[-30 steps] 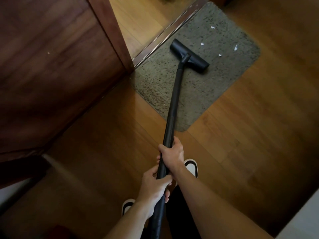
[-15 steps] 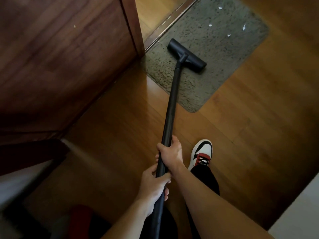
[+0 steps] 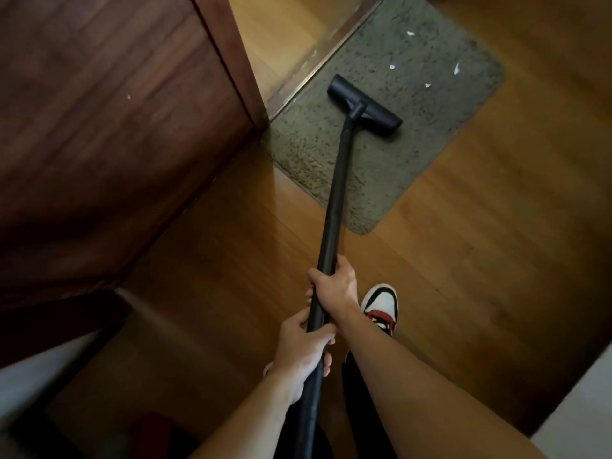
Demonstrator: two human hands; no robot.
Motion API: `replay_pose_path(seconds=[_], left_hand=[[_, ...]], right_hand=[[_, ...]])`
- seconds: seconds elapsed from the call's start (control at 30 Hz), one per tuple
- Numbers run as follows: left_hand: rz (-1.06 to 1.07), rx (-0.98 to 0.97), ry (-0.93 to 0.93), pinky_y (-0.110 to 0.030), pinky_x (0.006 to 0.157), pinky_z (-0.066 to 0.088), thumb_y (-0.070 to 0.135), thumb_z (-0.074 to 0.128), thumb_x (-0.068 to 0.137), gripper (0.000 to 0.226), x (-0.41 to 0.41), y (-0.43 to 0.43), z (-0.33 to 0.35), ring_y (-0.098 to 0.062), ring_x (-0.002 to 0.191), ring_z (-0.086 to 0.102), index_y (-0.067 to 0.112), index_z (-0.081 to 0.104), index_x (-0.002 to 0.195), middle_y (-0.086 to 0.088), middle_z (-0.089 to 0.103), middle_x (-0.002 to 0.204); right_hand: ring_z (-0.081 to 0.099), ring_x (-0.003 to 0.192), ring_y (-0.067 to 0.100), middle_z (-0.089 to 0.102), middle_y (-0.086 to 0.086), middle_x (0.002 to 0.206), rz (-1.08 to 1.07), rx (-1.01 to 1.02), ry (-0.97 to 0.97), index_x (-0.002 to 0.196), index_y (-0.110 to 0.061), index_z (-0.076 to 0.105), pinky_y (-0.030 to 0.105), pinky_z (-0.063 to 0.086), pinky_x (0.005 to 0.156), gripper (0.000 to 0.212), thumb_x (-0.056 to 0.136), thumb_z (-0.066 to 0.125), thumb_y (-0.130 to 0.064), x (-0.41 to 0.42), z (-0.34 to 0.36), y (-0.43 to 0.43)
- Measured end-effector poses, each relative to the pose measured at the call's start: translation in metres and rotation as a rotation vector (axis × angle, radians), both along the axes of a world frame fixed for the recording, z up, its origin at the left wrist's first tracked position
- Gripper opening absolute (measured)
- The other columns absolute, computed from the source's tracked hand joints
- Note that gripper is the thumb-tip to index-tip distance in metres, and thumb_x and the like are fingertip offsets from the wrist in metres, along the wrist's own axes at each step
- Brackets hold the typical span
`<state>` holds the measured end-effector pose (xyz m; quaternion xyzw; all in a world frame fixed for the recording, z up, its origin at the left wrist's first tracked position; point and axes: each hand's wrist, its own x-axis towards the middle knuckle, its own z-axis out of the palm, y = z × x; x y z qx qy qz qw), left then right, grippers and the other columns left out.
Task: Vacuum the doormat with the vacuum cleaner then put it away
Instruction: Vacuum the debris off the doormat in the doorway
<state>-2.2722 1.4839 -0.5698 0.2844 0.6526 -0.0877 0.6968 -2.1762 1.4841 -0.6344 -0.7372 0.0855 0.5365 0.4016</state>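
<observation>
Right hand (image 3: 336, 288) and left hand (image 3: 303, 351) clamp the stiff, likely light long black vacuum tube (image 3: 334, 207) near its near end, steering its flat black nozzle (image 3: 364, 106) over the soft grey-green doormat (image 3: 430, 127).

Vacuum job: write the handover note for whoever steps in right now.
Left hand: closed around the black wand, nearer the body.
Right hand: closed around the wand just above the left.
Floor head: resting on the grey doormat, about mid-mat, close to the door threshold.
Done: the near part of the mat shows no scraps.
Left: four white scraps lie on the far part of the mat, beyond the head; push forward over them, then put the vacuum away. The vacuum body is out of view.
</observation>
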Motion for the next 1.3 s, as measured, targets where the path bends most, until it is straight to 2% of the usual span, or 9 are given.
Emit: replay_pose_path(seconds=[0.2, 0.3, 0.37, 0.43, 0.57, 0.67, 0.83, 1.03, 1.3], left_hand=[[0.019, -0.007, 0.005, -0.028, 0.043, 0.040, 0.004, 0.070, 0.086, 0.008, 0.061, 0.012, -0.004, -0.022, 0.042, 0.047, 0.006, 0.068, 0.093, -0.007, 0.058, 0.063], [0.007, -0.006, -0.001, -0.028, 0.042, 0.040, 0.004, 0.069, 0.086, 0.008, 0.090, 0.021, -0.006, -0.022, 0.041, 0.047, 0.004, 0.067, 0.095, -0.008, 0.058, 0.063], [-0.006, -0.005, -0.009, -0.027, 0.041, 0.040, 0.004, 0.069, 0.086, 0.006, 0.109, 0.028, -0.007, -0.022, 0.041, 0.046, 0.004, 0.067, 0.092, -0.009, 0.058, 0.064], [-0.011, -0.008, -0.019, -0.027, 0.040, 0.039, 0.006, 0.071, 0.086, 0.005, 0.126, 0.035, -0.008, -0.022, 0.040, 0.046, 0.006, 0.067, 0.087, -0.009, 0.057, 0.064], [-0.017, -0.003, -0.018, -0.028, 0.043, 0.041, 0.007, 0.073, 0.085, 0.008, 0.155, 0.048, -0.010, -0.022, 0.042, 0.047, 0.004, 0.068, 0.090, -0.012, 0.058, 0.070], [-0.004, 0.001, -0.021, -0.030, 0.044, 0.041, 0.008, 0.074, 0.085, 0.014, 0.171, 0.054, -0.010, -0.023, 0.042, 0.047, 0.001, 0.068, 0.095, -0.012, 0.058, 0.070], [0.020, -0.012, -0.043, -0.028, 0.045, 0.041, 0.010, 0.074, 0.085, 0.013, 0.197, 0.070, -0.004, -0.022, 0.044, 0.047, 0.002, 0.068, 0.093, -0.010, 0.059, 0.068], [0.037, -0.030, -0.074, -0.028, 0.045, 0.042, 0.011, 0.075, 0.085, 0.007, 0.216, 0.077, -0.003, -0.022, 0.044, 0.048, 0.009, 0.068, 0.085, -0.008, 0.058, 0.065], [0.044, -0.068, -0.052, -0.028, 0.046, 0.043, 0.012, 0.076, 0.085, 0.010, 0.198, 0.083, 0.001, -0.022, 0.044, 0.048, 0.008, 0.070, 0.093, -0.008, 0.060, 0.066]], right_hand=[[0.058, 0.045, 0.016, 0.060, 0.011, 0.070, 0.023, 0.015, -0.008, 0.126, -0.019, 0.044, 0.028, 0.050, 0.045, 0.042, 0.090, 0.064, -0.007, 0.062, 0.000, 0.013], [0.058, 0.044, 0.015, 0.062, 0.015, 0.077, 0.025, 0.020, -0.014, 0.117, -0.023, 0.041, 0.027, 0.050, 0.044, 0.037, 0.091, 0.063, -0.007, 0.092, 0.001, 0.021], [0.058, 0.044, 0.015, 0.062, 0.015, 0.076, 0.019, 0.004, -0.024, 0.110, -0.017, 0.044, 0.028, 0.051, 0.045, 0.028, 0.091, 0.062, -0.007, 0.111, -0.001, 0.026], [0.057, 0.042, 0.015, 0.060, 0.013, 0.071, 0.014, -0.015, -0.036, 0.111, -0.008, 0.049, 0.029, 0.052, 0.045, 0.024, 0.091, 0.062, -0.008, 0.128, -0.004, 0.033], [0.057, 0.043, 0.016, 0.060, 0.015, 0.076, 0.003, -0.020, -0.038, 0.110, -0.011, 0.049, 0.029, 0.051, 0.046, 0.022, 0.092, 0.062, -0.010, 0.156, -0.008, 0.046], [0.059, 0.045, 0.018, 0.060, 0.013, 0.073, 0.005, -0.028, -0.046, 0.110, -0.010, 0.050, 0.029, 0.051, 0.046, 0.023, 0.091, 0.063, -0.010, 0.172, -0.008, 0.054], [0.058, 0.044, 0.018, 0.062, 0.015, 0.071, 0.025, -0.031, -0.052, 0.109, -0.010, 0.050, 0.028, 0.050, 0.044, 0.022, 0.090, 0.062, -0.010, 0.200, 0.002, 0.069], [0.060, 0.044, 0.016, 0.064, 0.015, 0.073, 0.042, -0.039, -0.058, 0.111, -0.010, 0.051, 0.027, 0.051, 0.044, 0.024, 0.089, 0.063, -0.010, 0.222, 0.006, 0.078], [0.061, 0.044, 0.016, 0.064, 0.014, 0.075, 0.041, -0.053, -0.070, 0.109, -0.010, 0.051, 0.027, 0.051, 0.045, 0.023, 0.089, 0.063, -0.012, 0.203, 0.009, 0.081]])
